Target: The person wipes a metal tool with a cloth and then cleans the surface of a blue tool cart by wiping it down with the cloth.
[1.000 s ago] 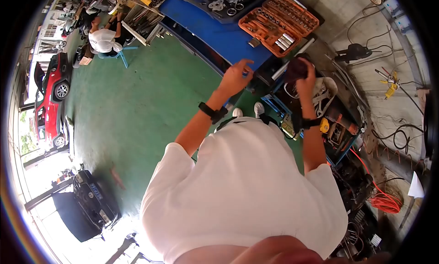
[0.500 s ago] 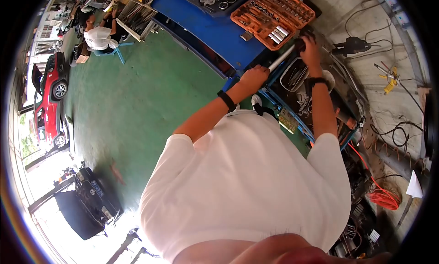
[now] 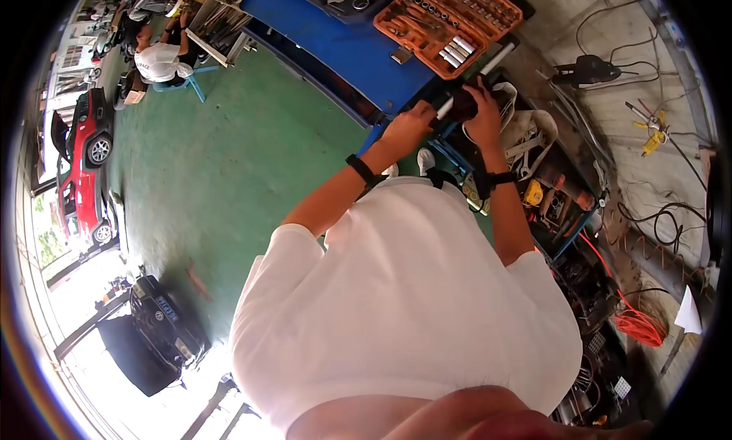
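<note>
My left hand [image 3: 412, 126] is closed around the near end of a pale metal bar [image 3: 444, 108]. Just right of it, my right hand [image 3: 484, 118] presses a dark maroon cloth [image 3: 463, 104] against the bar, which runs up and right past the cloth. Beyond my hands lies an open orange socket case [image 3: 450, 28] on the blue bench top [image 3: 328, 40]. A small metal piece [image 3: 400, 55] rests on the bench left of the case.
A blue-framed cart [image 3: 568, 240] with wrenches and a yellow tape measure [image 3: 533, 193] stands at the right. A black tool tray [image 3: 347, 11] is on the bench. Another person [image 3: 158, 61] sits at the upper left. A red car [image 3: 85, 165] stands left.
My left hand went from open to gripping the bar end. My right hand moved with the cloth up to the bar's far part, then back down along it toward my left hand.
</note>
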Demonstrator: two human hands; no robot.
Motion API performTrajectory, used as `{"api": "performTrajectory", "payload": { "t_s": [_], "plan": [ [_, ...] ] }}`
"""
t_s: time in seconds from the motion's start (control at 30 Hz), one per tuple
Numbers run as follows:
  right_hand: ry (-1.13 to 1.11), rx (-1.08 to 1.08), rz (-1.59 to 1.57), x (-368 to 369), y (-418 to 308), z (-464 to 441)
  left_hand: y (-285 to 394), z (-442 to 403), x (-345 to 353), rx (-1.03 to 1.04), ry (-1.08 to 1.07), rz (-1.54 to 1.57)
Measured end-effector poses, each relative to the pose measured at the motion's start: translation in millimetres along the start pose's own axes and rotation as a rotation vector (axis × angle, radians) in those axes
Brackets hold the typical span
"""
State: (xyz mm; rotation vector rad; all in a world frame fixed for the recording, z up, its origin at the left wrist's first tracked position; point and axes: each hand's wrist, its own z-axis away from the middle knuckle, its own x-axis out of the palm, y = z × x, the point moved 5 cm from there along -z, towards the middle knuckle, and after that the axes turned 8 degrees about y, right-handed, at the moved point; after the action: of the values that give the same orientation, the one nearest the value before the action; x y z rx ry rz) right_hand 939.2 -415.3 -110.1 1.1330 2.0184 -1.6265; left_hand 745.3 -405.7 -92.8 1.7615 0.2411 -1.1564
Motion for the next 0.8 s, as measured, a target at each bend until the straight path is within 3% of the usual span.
{"api": "performTrajectory", "payload": {
  "t_s": [0.1, 0.17, 0.33, 0.47, 0.53, 0.6, 0.7, 0.73, 0.8],
  "plan": [
    [0.014, -0.044, -0.026, -3, 31, -27, -1, 6, 1, 0.031, 0.070, -0.059],
    [0.215, -0.090, -0.010, -6, 64, -52, -2, 9, 5, 0.035, 0.111, -0.079],
    [-0.028, 0.337, -0.020, -5, 102, -82, -3, 14, 9, -0.006, 0.139, -0.124],
    [0.038, 0.372, -0.030, 14, 90, -46, -4, 14, 9, -0.009, 0.219, -0.095],
    [0.005, 0.252, 0.029, 19, 50, -15, -7, 17, 10, -0.023, 0.258, -0.075],
    [-0.134, 0.104, -0.105, 20, 6, 12, -9, 20, 12, -0.018, 0.286, -0.021],
    [-0.284, 0.076, -0.222, 24, -16, 32, -9, 22, 8, -0.062, 0.327, 0.074],
    [-0.287, 0.076, -0.224, 24, -9, 30, -6, 21, 9, -0.066, 0.327, 0.072],
    [-0.084, -0.010, -0.239, 11, 2, 15, -4, 21, 8, -0.067, 0.359, 0.076]
  ]
}}
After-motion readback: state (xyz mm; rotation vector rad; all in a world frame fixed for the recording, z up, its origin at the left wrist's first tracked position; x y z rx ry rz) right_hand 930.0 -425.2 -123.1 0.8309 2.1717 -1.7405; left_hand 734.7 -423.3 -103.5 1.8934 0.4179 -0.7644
